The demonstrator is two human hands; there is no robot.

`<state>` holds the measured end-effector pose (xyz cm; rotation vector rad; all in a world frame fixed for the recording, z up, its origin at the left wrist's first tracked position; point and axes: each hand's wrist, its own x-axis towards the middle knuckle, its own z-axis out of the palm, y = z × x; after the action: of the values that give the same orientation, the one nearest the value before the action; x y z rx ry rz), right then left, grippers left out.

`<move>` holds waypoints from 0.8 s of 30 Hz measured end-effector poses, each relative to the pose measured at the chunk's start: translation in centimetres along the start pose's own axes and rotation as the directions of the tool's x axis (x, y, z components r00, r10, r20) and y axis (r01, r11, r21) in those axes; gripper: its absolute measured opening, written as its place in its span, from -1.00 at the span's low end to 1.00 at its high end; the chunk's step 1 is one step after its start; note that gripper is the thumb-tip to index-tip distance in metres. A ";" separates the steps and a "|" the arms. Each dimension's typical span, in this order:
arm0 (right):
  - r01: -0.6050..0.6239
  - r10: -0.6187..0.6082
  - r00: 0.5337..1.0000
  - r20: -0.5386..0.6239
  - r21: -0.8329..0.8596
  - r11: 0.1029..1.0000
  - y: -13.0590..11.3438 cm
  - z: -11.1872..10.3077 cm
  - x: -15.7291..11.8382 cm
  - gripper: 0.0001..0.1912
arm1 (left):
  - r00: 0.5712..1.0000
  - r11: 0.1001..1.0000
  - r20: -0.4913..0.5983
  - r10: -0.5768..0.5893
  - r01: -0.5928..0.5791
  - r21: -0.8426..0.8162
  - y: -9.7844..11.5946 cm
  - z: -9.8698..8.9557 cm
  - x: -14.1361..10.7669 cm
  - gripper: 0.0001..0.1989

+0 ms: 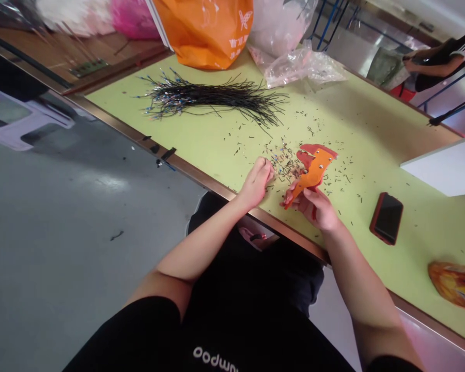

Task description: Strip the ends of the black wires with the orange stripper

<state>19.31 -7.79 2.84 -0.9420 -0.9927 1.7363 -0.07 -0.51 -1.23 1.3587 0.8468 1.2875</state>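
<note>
My right hand (pixel 313 207) grips a flat orange cut-out piece (pixel 313 169), with a red sheet (pixel 320 152) lying against its upper end. My left hand (pixel 256 182) is bunched at the fingertips just beside a small heap of short wire pieces (pixel 284 164). Anything between those fingers is too small to tell. Many more black snippets lie scattered over the yellow-green table (pixel 356 113). Farther up the table lies a long bundle of black wires with blue-tipped ends (pixel 213 97).
A smartphone in a red case (pixel 386 218) lies right of my hands. An orange bag (pixel 203 28) and a clear plastic bag (pixel 300 67) sit at the far edge. A co-worker's arm (pixel 434 65) shows top right. A white board (pixel 445 168) overhangs the right side.
</note>
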 end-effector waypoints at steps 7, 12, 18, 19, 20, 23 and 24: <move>-0.050 0.050 0.999 0.005 -0.030 0.998 -0.1 -1.5 0.1 -0.54 | 0.996 0.937 -0.022 0.090 -0.077 0.341 0.5 -0.6 -0.4 -0.41; -0.072 0.078 0.993 0.092 -0.065 0.995 -0.2 -2.3 0.1 -0.48 | 0.989 0.924 -0.016 0.145 -0.130 0.360 0.1 -0.5 -0.6 -0.46; -0.137 0.151 0.966 0.209 -0.081 0.987 -0.4 -2.7 0.2 -0.46 | 0.989 0.968 -0.097 0.115 -0.090 0.233 -0.5 -0.2 -0.7 -0.60; -0.144 0.159 0.962 0.222 -0.083 0.986 -0.3 -2.7 0.2 -0.46 | 0.986 0.969 -0.109 0.127 -0.100 0.227 -0.4 -0.2 -0.8 -0.63; -0.150 0.165 0.959 0.230 -0.084 0.985 -0.3 -2.7 0.2 -0.45 | 0.981 0.964 -0.122 0.150 -0.118 0.239 -0.2 -0.2 -0.8 -0.65; -0.163 0.181 0.956 0.231 -0.095 0.982 -0.1 -2.8 0.2 -0.43 | 0.952 0.919 -0.153 0.265 -0.202 0.337 0.2 -0.2 -0.8 -0.69; -0.171 0.191 0.954 0.231 -0.103 0.980 0.0 -2.7 0.2 -0.43 | 0.939 0.901 -0.160 0.303 -0.227 0.370 0.3 -0.2 -0.8 -0.69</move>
<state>21.71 -6.97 1.76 -0.9135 -1.1710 2.0122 -0.48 -1.30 -1.19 1.6807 1.1052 1.5716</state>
